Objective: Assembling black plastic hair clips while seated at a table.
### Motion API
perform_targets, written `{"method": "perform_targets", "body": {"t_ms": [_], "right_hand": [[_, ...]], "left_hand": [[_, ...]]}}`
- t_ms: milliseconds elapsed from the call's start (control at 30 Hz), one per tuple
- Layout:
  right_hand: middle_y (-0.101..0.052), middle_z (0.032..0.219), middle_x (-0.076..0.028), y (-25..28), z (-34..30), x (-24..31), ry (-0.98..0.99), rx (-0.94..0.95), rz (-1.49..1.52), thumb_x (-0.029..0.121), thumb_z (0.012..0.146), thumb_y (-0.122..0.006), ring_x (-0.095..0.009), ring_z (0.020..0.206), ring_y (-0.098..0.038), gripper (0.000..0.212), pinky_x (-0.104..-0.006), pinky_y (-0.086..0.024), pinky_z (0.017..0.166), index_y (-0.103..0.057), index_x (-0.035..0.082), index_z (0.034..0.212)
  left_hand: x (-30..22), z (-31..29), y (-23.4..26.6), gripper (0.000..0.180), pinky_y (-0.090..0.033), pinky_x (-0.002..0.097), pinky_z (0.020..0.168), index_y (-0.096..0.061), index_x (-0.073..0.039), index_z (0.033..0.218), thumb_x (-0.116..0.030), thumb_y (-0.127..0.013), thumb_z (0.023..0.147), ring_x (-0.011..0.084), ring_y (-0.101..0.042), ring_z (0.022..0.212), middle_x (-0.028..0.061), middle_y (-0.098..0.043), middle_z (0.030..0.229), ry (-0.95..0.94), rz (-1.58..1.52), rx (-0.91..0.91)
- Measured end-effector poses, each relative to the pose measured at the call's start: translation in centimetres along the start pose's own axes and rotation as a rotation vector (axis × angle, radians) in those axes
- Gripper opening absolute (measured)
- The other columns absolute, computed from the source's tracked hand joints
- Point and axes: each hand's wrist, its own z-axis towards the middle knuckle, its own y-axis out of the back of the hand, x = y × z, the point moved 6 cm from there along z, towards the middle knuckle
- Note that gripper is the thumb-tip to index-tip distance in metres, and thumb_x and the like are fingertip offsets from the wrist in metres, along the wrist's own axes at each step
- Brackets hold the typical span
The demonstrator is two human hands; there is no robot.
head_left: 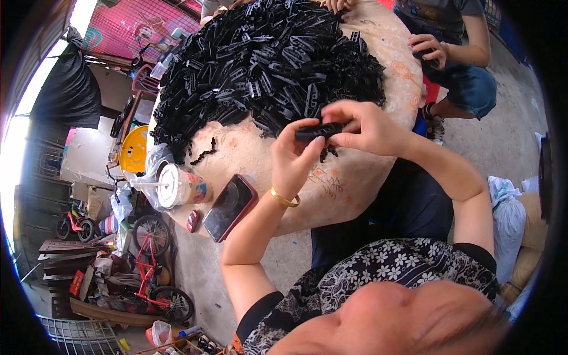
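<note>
A round table (236, 155) spreads before me, bearing a heap of black plastic pieces (254, 65). Above its near side are my right hand (374, 131) and left hand (294, 155), with a phone (229, 208) and lidded cup (188, 187) leftward. My left fingers pinch one black piece (317, 132), its right end at my right fingers (too blurred to tell their grip).

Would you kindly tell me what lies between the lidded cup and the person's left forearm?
A phone with a dark screen and reddish edge lies on the tablecloth between the cup and the left forearm, as the head view shows.
</note>
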Motion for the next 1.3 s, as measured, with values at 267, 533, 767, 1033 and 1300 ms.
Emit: {"method": "perform_targets", "body": {"t_ms": [267,533,767,1033,1300], "right_hand": [[-0.067,0.076,-0.014,-0.1,-0.1,0.3,0.145,0.008,-0.277,0.007,0.075,-0.07,-0.013,0.065,-0.063,0.029,-0.0263,-0.049,0.061,-0.064,-0.002,0.102],[-0.066,0.069,-0.013,0.4,-2.8,1.3,0.015,0.786,-0.623,0.026,0.071,-0.073,-0.026,0.062,-0.064,0.03,-0.0343,-0.049,0.058,-0.069,0.004,0.09],[-0.066,0.068,-0.014,-0.6,-2.0,1.3,0.061,0.609,-0.714,0.039,0.071,-0.073,-0.028,0.065,-0.065,0.037,-0.0363,-0.05,0.061,-0.07,0.003,0.078],[-0.054,0.077,-0.01,-4.1,-2.0,-1.9,0.363,0.173,-1.061,0.014,0.076,-0.064,-0.027,0.074,-0.06,0.015,-0.0371,-0.049,0.065,-0.057,0.004,0.084],[-0.066,0.086,-0.011,-0.2,-0.6,1.4,0.198,-0.027,-0.529,0.003,0.075,-0.07,-0.023,0.075,-0.066,0.019,-0.0298,-0.05,0.064,-0.059,0.002,0.091]], "left_hand": [[-1.6,-0.5,-0.3,0.037,-0.051,0.0222,0.072,-0.056,0.001,0.113,0.0,-0.069,0.078,0.0095,-0.059,0.088,0.0064,-0.06,0.097,-0.162,0.283,-0.012],[-1.9,0.2,3.8,0.041,-0.046,0.035,0.074,-0.062,-0.002,0.086,-0.031,-0.081,0.064,0.0258,-0.056,0.084,0.0097,-0.056,0.087,-0.18,1.239,0.043],[-0.5,-0.1,1.6,0.03,-0.045,0.0387,0.08,-0.063,-0.003,0.092,-0.019,-0.076,0.069,0.0314,-0.054,0.092,0.0137,-0.056,0.093,-0.104,1.395,0.054],[-1.7,1.5,6.2,0.018,-0.049,0.03,0.062,-0.059,-0.002,0.096,-0.012,-0.067,0.082,0.0187,-0.058,0.071,0.0082,-0.063,0.087,-0.183,0.826,-0.302],[3.0,2.0,5.4,0.031,-0.055,0.0302,0.07,-0.054,-0.003,0.116,-0.027,-0.046,0.098,0.0187,-0.064,0.088,0.0122,-0.064,0.106,0.315,-0.667,-0.01]]}}
